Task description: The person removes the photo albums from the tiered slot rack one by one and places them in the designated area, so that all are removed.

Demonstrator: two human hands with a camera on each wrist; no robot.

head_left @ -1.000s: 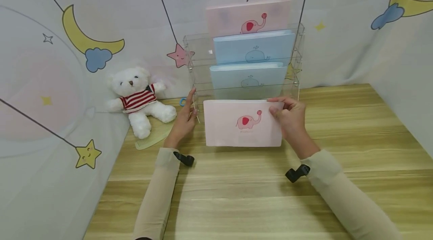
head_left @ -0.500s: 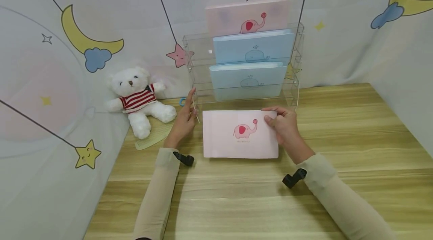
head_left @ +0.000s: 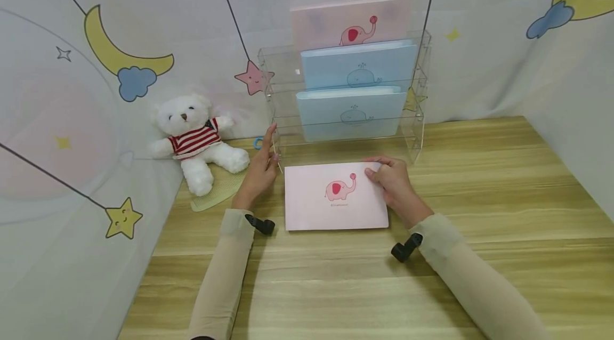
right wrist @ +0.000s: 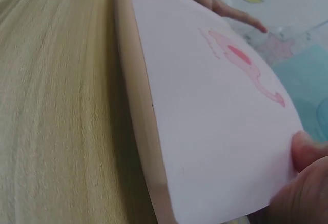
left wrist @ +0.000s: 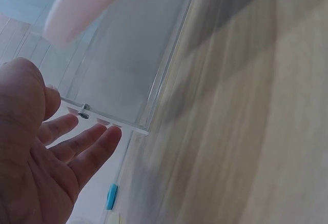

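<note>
My right hand (head_left: 397, 186) pinches the upper right corner of a pink notebook (head_left: 307, 201) with a printed elephant, thumb on its cover. The notebook is low over the table in front of a clear acrylic rack (head_left: 288, 149). In the right wrist view, the thick edge of the notebook (right wrist: 205, 147) faces the table. My left hand (head_left: 258, 180) rests at the rack's left side with its fingers extended. The left wrist view shows fingertips of the left hand (left wrist: 56, 162) against the side panel of the rack (left wrist: 128, 70).
In the rack stand two blue notebooks with whales, a rear one (head_left: 321, 68) and a front one (head_left: 318, 116), and a pink notebook (head_left: 316, 25) behind them. A white teddy bear (head_left: 196, 140) sits at left on a pale yellow comb-like sheet (head_left: 216, 191). Near it lies a blue ring (head_left: 258, 143).
My right hand has brought the pink notebook from close against the rack's front toward me, down and slightly left, tilting it flatter. The left hand has stayed at the rack's side.
</note>
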